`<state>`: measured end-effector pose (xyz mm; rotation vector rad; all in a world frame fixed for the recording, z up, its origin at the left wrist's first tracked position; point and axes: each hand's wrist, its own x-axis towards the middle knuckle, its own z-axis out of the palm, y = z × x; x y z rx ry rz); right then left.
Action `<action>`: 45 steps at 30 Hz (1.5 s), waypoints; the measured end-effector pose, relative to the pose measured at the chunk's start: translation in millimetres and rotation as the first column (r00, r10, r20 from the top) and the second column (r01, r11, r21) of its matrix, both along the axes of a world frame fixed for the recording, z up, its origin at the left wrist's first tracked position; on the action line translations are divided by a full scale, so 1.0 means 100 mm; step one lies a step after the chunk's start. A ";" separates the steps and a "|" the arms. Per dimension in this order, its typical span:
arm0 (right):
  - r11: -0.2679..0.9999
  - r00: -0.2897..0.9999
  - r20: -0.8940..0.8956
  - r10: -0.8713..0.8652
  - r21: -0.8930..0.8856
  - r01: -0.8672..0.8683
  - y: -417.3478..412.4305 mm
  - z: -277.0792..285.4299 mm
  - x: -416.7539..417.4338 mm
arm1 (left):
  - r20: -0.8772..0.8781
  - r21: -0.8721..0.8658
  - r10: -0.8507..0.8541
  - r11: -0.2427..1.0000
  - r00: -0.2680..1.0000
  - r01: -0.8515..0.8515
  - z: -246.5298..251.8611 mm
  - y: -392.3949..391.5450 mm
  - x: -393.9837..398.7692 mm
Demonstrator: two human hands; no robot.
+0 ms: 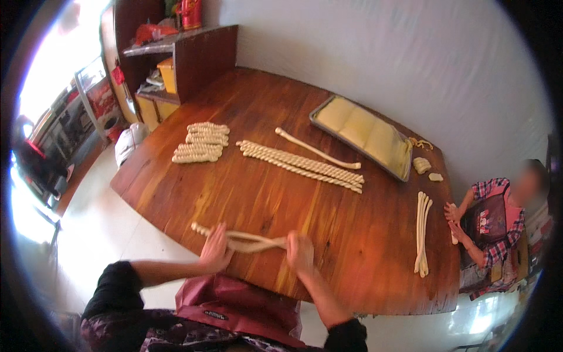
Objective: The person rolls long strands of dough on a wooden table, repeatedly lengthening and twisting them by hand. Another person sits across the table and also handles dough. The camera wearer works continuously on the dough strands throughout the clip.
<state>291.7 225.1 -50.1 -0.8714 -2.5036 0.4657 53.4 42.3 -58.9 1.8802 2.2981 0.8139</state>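
A pale dough rope [257,236] lies along the near edge of the wooden table, its two strands crossing between my hands. My left hand [216,251] rests over its left part with straight fingers, and a short twisted end sticks out beyond them. At the right end my right hand [300,251] is curled around the dough, slightly blurred. Farther up the table lie several long twisted dough ropes [303,166] side by side. A single smooth dough strand [317,148] is just behind them. Shorter dough twists [202,143] sit in a group to the left.
A tray [360,132] of covered dough stands against the wall. Small dough pieces [422,165] lie beside it. Several dough strands [422,233] are at the right, near a seated co-worker [488,229] whose hands are on dough. A wooden cabinet [204,57] stands behind the table's left side.
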 end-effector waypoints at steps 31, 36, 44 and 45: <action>0.988 0.998 0.052 0.021 0.153 -0.028 -0.20 0.10 -0.32 | -0.271 -0.013 -0.086 0.996 0.959 0.086 0.13 0.67 -0.01; 0.991 0.984 0.176 0.030 -0.136 -0.006 -0.28 0.15 -0.08 | -0.095 -0.284 -0.193 0.946 0.977 0.160 -0.01 -0.17 0.33; 0.950 0.998 -0.049 0.026 0.311 -0.009 -0.35 0.22 -0.30 | -0.332 -0.119 -0.162 0.984 0.929 0.129 0.21 0.46 0.22; 0.934 0.988 -0.029 0.152 0.332 -0.134 -0.47 0.17 -0.10 | -0.304 -0.189 -0.277 0.955 0.912 0.227 0.37 0.13 0.36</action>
